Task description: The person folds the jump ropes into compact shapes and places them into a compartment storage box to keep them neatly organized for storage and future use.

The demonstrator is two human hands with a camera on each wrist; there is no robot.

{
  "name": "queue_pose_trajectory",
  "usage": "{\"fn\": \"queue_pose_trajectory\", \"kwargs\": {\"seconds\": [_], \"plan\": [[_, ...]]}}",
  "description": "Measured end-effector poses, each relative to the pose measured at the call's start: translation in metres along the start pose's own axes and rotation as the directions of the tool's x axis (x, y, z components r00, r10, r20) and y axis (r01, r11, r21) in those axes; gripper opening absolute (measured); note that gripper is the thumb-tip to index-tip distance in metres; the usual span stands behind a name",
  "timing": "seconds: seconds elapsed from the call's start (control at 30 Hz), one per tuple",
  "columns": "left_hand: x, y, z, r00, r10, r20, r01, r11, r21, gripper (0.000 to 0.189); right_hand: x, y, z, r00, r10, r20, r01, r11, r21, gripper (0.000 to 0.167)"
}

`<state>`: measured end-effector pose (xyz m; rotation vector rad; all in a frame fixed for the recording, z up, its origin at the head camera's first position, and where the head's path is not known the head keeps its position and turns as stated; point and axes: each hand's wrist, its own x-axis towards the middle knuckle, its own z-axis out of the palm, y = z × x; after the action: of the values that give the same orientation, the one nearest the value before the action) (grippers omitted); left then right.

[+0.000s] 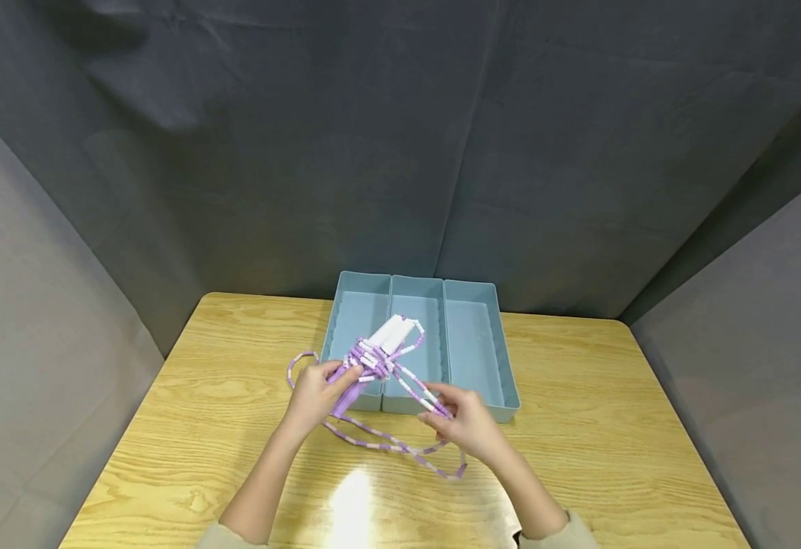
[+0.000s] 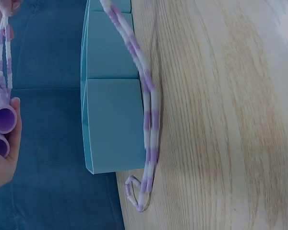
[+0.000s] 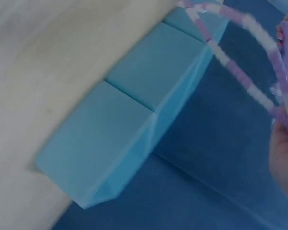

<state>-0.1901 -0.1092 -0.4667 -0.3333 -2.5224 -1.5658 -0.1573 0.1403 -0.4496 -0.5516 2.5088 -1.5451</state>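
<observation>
A purple-and-white beaded jump rope [image 1: 414, 385] is held in the air above the front of the trays. My left hand [image 1: 314, 393] grips its two handles [image 1: 392, 334] side by side, purple at one end and white at the other. Around the middle of the handles the rope is wound in several turns. My right hand [image 1: 469, 419] pinches a doubled length of rope pulled out to the right of the bundle. In the left wrist view, the handles' hollow purple ends [image 2: 4, 120] show. A slack loop of rope [image 2: 151, 110] hangs below the hands.
Three blue-grey trays [image 1: 484, 415] stand side by side on the wooden table [image 1: 578, 427], just behind the hands. A dark curtain [image 1: 345, 137] closes off the back, and grey fabric walls [image 1: 30, 305] flank the table. Light glares off the table's front.
</observation>
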Motion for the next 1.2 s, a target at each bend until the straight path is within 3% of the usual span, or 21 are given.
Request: {"fn": "queue_pose_trajectory", "kwargs": {"seconds": [0.03, 0.1, 0.2, 0.27, 0.33, 0.4, 0.47, 0.53, 0.63, 0.83, 0.97, 1.07, 1.2], "plan": [[0.0, 0.0, 0.0, 1.0, 0.002, -0.006, -0.001, 1.0, 0.014, 0.035, 0.0, -0.003, 0.0, 0.999, -0.048, -0.021, 0.045, 0.993, -0.111, 0.044], [0.0, 0.001, 0.0, 1.0, -0.008, -0.017, 0.008, 0.999, 0.035, 0.036, -0.002, -0.009, 0.0, 0.987, -0.151, -0.052, 0.125, 0.934, -0.335, 0.041], [0.0, 0.002, 0.0, 0.999, -0.016, -0.038, 0.019, 0.997, 0.078, 0.037, -0.005, -0.017, 0.002, 0.958, -0.282, -0.062, 0.19, 0.778, -0.599, 0.038], [0.0, 0.004, -0.001, 0.999, -0.018, -0.048, 0.022, 0.994, 0.103, 0.036, -0.006, -0.02, 0.002, 0.931, -0.362, -0.05, 0.226, 0.677, -0.7, 0.036], [0.0, 0.005, -0.001, 0.998, -0.007, -0.055, 0.014, 0.991, 0.136, 0.036, -0.006, -0.02, 0.001, 0.897, -0.441, -0.04, 0.264, 0.606, -0.75, 0.033], [0.0, 0.006, -0.002, 0.999, 0.002, -0.054, 0.007, 0.985, 0.172, 0.036, -0.006, -0.02, 0.0, 0.849, -0.527, -0.036, 0.309, 0.551, -0.775, 0.026], [0.001, 0.008, -0.003, 0.999, 0.014, -0.046, -0.003, 0.974, 0.225, 0.036, -0.005, -0.019, -0.003, 0.81, -0.585, -0.032, 0.343, 0.518, -0.784, 0.019], [0.002, 0.01, -0.003, 0.999, 0.029, -0.029, -0.019, 0.958, 0.285, 0.036, -0.004, -0.02, -0.007, 0.79, -0.613, -0.025, 0.367, 0.505, -0.781, 0.017], [0.003, 0.014, -0.006, 0.999, 0.032, 0.015, -0.035, 0.93, 0.365, 0.038, -0.002, -0.023, -0.012, 0.784, -0.621, 0.006, 0.391, 0.487, -0.781, 0.018], [0.003, 0.022, -0.013, 0.988, 0.006, 0.154, -0.073, 0.897, 0.437, 0.044, 0.002, -0.033, -0.024, 0.772, -0.626, 0.107, 0.448, 0.419, -0.79, 0.023], [0.002, 0.024, -0.019, 0.972, 0.046, 0.232, -0.15, 0.877, 0.457, 0.047, 0.004, -0.037, -0.029, 0.757, -0.634, 0.158, 0.503, 0.411, -0.76, 0.027], [0.002, 0.024, -0.022, 0.959, 0.073, 0.275, -0.195, 0.872, 0.449, 0.049, 0.006, -0.037, -0.03, 0.733, -0.653, 0.192, 0.539, 0.384, -0.75, 0.037], [0.001, 0.024, -0.025, 0.939, 0.08, 0.336, -0.222, 0.884, 0.412, 0.05, 0.008, -0.035, -0.031, 0.685, -0.686, 0.245, 0.573, 0.299, -0.763, 0.037]]}}
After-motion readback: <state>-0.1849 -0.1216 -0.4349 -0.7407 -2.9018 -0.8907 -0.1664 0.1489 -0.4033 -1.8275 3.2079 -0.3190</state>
